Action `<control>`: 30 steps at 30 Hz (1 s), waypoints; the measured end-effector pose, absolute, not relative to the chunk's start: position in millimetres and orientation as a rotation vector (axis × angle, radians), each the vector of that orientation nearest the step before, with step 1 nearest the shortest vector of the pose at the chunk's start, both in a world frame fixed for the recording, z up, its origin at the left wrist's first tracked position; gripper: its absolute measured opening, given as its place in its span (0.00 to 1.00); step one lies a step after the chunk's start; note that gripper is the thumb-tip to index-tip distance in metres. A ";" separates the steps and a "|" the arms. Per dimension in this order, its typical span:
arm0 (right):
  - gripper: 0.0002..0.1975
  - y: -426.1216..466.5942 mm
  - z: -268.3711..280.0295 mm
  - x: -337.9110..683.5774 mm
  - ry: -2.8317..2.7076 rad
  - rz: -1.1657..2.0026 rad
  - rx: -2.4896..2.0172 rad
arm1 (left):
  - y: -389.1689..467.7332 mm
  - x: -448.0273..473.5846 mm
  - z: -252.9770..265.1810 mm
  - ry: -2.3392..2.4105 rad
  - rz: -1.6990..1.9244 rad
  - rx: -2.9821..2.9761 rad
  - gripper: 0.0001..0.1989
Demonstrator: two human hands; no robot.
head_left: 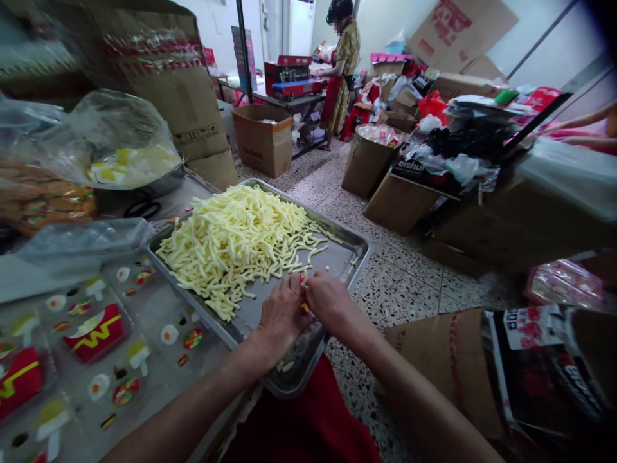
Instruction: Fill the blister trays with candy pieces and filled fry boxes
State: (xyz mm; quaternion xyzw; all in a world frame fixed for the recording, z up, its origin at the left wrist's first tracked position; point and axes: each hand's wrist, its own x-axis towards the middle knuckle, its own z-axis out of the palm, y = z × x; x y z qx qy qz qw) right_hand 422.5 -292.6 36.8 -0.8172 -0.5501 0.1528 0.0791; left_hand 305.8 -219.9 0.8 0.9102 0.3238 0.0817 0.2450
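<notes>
My left hand (281,316) is closed around a small red-and-yellow toy fries carton (304,302), mostly hidden by the fingers. Pressed against the carton from the other side is my right hand (331,301), its fingers pinched together; what they hold is hidden. Both hands are over the near end of a metal tray (359,247). A large heap of pale yellow fry-shaped sticks (241,238) fills the tray's far left part, with a few loose sticks near my hands.
Left of the tray, clear packs hold red toy fries cartons (96,334) and other miniature foods. A clear bag (130,145) with yellow pieces stands behind. Cardboard boxes (263,141) and bagged goods crowd the floor. A person (342,64) stands at a far table.
</notes>
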 end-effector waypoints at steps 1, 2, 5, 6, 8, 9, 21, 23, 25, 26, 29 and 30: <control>0.11 -296.8 38.5 422.2 -1.722 0.497 -2.379 | -221.3 303.5 -0.1 0.890 0.210 2.503 0.28; 0.11 -300.8 39.6 422.2 -1.775 0.530 -2.289 | -222.3 300.8 -1.1 0.889 0.206 2.510 0.29; 0.10 -307.6 39.3 420.3 -1.755 0.568 -2.143 | -225.1 293.1 -4.5 0.858 0.259 2.464 0.32; 0.11 -307.4 38.6 418.2 -1.702 0.552 -2.172 | -226.3 290.9 -5.9 0.847 0.293 2.428 0.32; 0.12 -303.9 37.3 411.6 -1.592 0.500 -2.258 | -228.8 286.9 -9.4 0.812 0.381 2.343 0.31; 0.12 -301.4 37.0 408.1 -1.567 0.496 -2.262 | -229.7 284.8 -11.6 0.786 0.426 2.307 0.30; 0.04 -242.2 38.9 485.8 -1.506 0.515 -1.939 | -193.7 255.2 -11.2 0.743 0.492 2.301 0.39; 0.06 -218.5 28.5 488.5 -1.643 0.296 -1.998 | -189.7 250.4 -9.6 0.733 0.494 2.280 0.40; 0.08 -198.1 19.3 484.4 -1.837 0.209 -2.049 | -187.4 243.3 -9.7 0.744 0.482 2.263 0.41; 0.09 -189.7 16.1 482.1 -1.907 0.197 -2.084 | -186.5 239.4 -9.9 0.755 0.480 2.256 0.41; 0.08 -171.7 14.4 485.4 -1.914 0.239 -2.144 | -183.3 229.8 -9.0 0.793 0.503 2.230 0.40; 0.08 -168.0 16.6 491.0 -1.846 0.280 -2.133 | -182.0 228.0 -8.0 0.804 0.511 2.220 0.39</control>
